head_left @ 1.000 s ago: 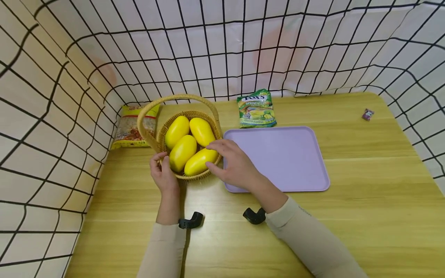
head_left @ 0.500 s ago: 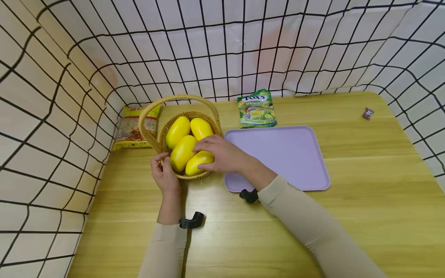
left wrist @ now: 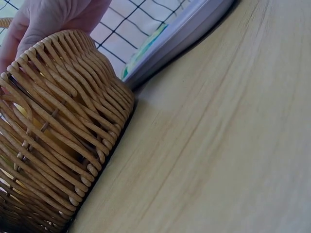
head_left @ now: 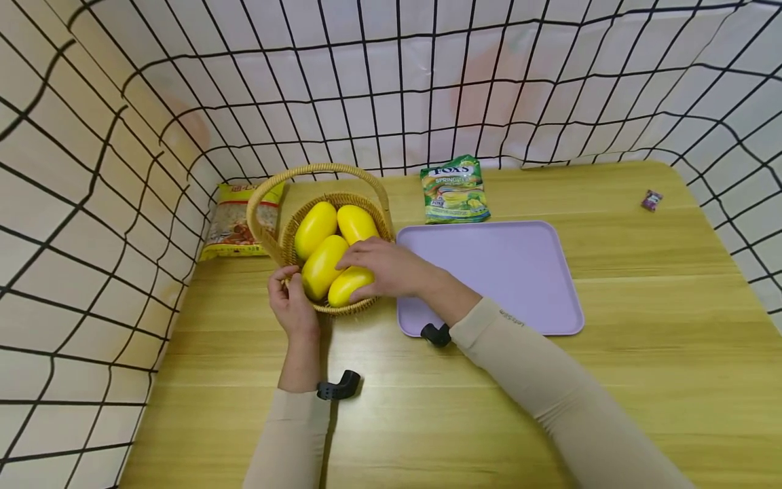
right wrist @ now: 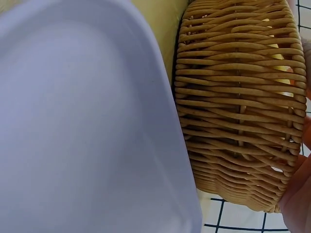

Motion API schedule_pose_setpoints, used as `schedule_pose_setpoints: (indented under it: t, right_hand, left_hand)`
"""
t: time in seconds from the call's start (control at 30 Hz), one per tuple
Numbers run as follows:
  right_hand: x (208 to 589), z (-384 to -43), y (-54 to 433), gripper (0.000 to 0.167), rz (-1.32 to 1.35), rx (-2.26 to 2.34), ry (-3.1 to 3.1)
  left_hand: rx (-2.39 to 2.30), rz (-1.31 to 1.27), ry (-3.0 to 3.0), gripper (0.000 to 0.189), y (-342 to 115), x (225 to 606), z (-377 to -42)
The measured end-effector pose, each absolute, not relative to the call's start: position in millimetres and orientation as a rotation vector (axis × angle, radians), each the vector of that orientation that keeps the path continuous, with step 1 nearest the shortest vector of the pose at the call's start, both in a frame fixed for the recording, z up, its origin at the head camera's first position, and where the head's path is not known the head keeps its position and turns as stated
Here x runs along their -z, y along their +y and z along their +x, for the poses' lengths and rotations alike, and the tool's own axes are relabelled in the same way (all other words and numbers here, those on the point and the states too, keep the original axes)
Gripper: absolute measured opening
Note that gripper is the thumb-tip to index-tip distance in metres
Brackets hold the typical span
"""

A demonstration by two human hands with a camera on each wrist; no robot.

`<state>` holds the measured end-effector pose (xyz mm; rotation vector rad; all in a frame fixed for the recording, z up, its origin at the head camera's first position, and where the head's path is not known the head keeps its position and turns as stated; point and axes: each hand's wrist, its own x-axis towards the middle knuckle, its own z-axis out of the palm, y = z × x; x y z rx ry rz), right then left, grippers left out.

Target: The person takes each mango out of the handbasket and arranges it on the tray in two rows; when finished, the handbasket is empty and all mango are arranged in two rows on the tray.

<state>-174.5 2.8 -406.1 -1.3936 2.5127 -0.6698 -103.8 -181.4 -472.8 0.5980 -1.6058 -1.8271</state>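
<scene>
Several smooth yellow mangoes lie in a round wicker basket (head_left: pixel 285 251) with a tall arched handle, seen in the head view. My left hand (head_left: pixel 295 312) holds the near-left rim, fingers curled at the foot of the handle. Reaching over the right rim, my right hand (head_left: pixel 397 270) grips the nearest mango (head_left: pixel 347 285), its fingers over the top and the thumb on the near side; the palm hides that mango's right end. In the left wrist view, the right hand (left wrist: pixel 48 19) is above the woven wall (left wrist: pixel 73 107). The right wrist view shows the wicker side (right wrist: pixel 238 102) close up.
A lilac tray (head_left: pixel 519 272) lies right of the basket, beneath the right forearm. Behind it is a green FOX'S candy bag (head_left: pixel 455 193). A yellow food packet (head_left: pixel 238 224) sits behind the basket's left, and a small purple wrapper (head_left: pixel 652 200) far right. Black grid-patterned walls (head_left: pixel 415 88) surround the table.
My right hand has moved left over the basket rim and taken hold of the nearest mango. The left hand has stayed at the rim.
</scene>
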Motion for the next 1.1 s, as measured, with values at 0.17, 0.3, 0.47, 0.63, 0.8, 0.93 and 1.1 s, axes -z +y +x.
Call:
schedule_pose_setpoints:
  t: [0.17,0.3,0.47,0.63,0.8,0.93,1.1]
  right_hand:
    - [407.7,-175.0,-0.1,0.061,-1.374,0.607,2.530]
    - [406.6,-175.1,-0.9,0.062,-1.384,0.578,2.534]
    - [406.5,-175.8,-2.4,0.062,-1.389,0.559,2.535]
    - [408.1,-176.8,-4.4,0.062,-1.391,0.538,2.543]
    - [408.1,-177.4,-5.4,0.059,-1.396,0.529,2.547]
    - [408.5,-177.9,-6.2,0.059,-1.394,0.519,2.548]
    - [408.6,-178.1,-6.6,0.060,-1.389,0.506,2.550]
  left_hand:
    - [1.817,0.599,-1.616,0.015,-180.3,471.5,-103.2]
    - [1.817,0.614,-1.616,0.013,-179.3,470.0,-102.4]
    - [1.823,0.624,-1.616,0.013,-179.9,470.1,-102.6]
    - [1.823,0.631,-1.622,0.016,-181.1,471.2,-103.2]
    - [1.819,0.640,-1.630,0.019,-181.3,471.3,-102.8]
    - [1.815,0.643,-1.630,0.018,-180.9,470.5,-102.6]
    - [1.818,0.640,-1.628,0.016,-180.9,471.3,-102.1]
